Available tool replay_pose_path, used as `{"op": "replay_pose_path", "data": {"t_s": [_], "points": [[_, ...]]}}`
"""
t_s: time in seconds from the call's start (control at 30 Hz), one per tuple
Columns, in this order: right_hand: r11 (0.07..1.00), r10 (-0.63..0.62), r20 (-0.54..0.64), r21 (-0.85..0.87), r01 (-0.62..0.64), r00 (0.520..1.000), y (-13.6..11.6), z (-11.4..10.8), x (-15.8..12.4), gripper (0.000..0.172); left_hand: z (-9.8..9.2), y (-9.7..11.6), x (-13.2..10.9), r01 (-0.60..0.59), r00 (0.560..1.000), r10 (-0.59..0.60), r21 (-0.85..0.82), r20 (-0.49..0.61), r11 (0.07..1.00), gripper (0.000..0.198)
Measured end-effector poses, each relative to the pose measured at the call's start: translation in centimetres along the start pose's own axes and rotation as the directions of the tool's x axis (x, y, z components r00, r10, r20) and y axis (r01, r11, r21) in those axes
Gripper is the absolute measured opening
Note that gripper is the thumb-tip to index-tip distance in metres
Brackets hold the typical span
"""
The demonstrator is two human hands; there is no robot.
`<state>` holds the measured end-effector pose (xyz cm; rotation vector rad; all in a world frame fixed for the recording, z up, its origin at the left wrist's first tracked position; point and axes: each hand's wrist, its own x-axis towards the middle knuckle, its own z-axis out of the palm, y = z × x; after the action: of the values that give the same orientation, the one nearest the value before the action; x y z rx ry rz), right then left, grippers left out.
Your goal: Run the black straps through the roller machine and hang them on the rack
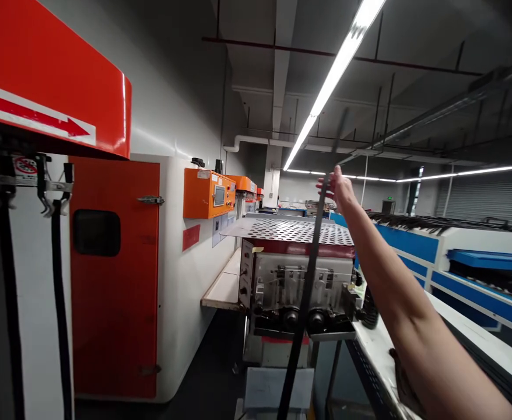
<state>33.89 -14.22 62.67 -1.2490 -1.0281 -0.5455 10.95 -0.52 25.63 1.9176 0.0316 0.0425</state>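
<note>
My right hand (341, 188) is raised at the end of an outstretched arm, in front of a machine. Its fingers close around a long, dark, flat strap (312, 265). The strap runs steeply from above the hand to the bottom of the view, slightly tilted, and its upper end is blurred. Behind the strap stands a grey machine (277, 286) with rollers and a perforated metal sheet (291, 227) over its top. My left hand is not in view.
At the left, dark straps (60, 280) hang from metal clips under a red overhead housing (63, 64). Beyond them are an orange door (115, 309) and an orange control box (199, 192). Blue and white machinery (413, 239) and a white ledge (378, 344) lie right.
</note>
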Motion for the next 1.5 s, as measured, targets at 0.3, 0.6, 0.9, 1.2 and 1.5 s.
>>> {"op": "replay_pose_path", "data": {"t_s": [0.3,0.6,0.9,1.2,1.5], "points": [[0.894,0.44,0.369,-0.097,-0.437,0.819,5.2,-3.0,-19.5,0.06,-2.7,14.8,8.1,-0.403,0.914,0.4,-0.21,-0.059,0.891,0.03],[0.943,0.289,0.611,-0.049,-0.33,0.737,4.8,-3.7,-19.0,0.035,-7.2,24.1,14.2,-0.424,0.905,0.423,-0.179,-0.049,0.888,0.022],[0.992,-0.012,0.447,-0.108,0.067,0.895,6.3,-2.0,-11.2,0.034,-11.3,34.2,17.1,-0.607,0.779,0.582,-0.046,-0.231,0.794,0.007],[0.996,-0.002,0.518,-0.072,0.046,0.855,9.4,-0.4,-12.9,0.029,-9.1,29.2,15.9,-0.607,0.736,0.577,0.032,-0.353,0.794,0.013],[0.995,0.02,0.584,-0.088,0.039,0.811,11.1,0.3,-14.2,0.027,-9.1,26.3,16.0,-0.589,0.753,0.557,0.019,-0.351,0.808,0.012]]}}
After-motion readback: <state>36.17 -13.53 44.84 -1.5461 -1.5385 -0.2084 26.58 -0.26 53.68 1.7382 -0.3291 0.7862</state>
